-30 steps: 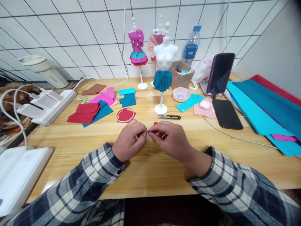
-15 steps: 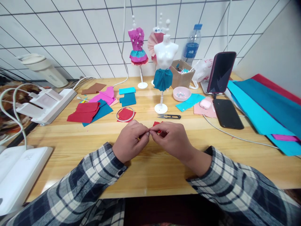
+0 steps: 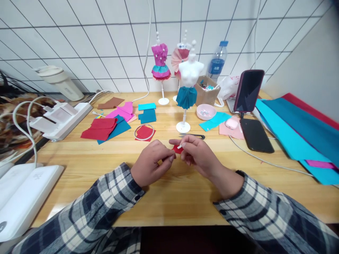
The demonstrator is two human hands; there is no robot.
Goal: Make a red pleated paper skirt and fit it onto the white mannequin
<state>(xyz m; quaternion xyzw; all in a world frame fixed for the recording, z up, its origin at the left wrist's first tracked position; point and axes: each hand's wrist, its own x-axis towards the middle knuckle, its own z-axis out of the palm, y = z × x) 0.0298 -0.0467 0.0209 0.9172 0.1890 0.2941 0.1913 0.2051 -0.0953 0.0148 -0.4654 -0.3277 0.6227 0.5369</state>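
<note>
My right hand (image 3: pixel 197 155) pinches a small white strip (image 3: pixel 180 146) between thumb and index finger, just over a small red piece of crepe paper (image 3: pixel 177 149). My left hand (image 3: pixel 153 162) is closed beside the red piece, thumb and index fingertip together; whatever they hold is too small or hidden to make out. Behind my right hand lie black thread snips (image 3: pixel 194 136), partly covered. Beyond stands a white mini mannequin (image 3: pixel 191 72) wearing a teal skirt (image 3: pixel 186 97). Left of it, a white tape ring (image 3: pixel 136 133) rests on a red square (image 3: pixel 145 132).
Two dressed mannequins (image 3: pixel 160 58) stand at the back, near a cardboard box (image 3: pixel 204 96) and a water bottle (image 3: pixel 217 61). A pink bowl (image 3: pixel 206 112), phones (image 3: pixel 256 135) and teal sheets (image 3: pixel 304 120) lie right. Folded paper (image 3: pixel 99 129) and a power strip (image 3: pixel 69 120) are left.
My hands, earlier fingertip to fingertip, have come slightly apart. A white strip now shows in my right fingers, and more of the red piece is visible. The whole view has shifted a little.
</note>
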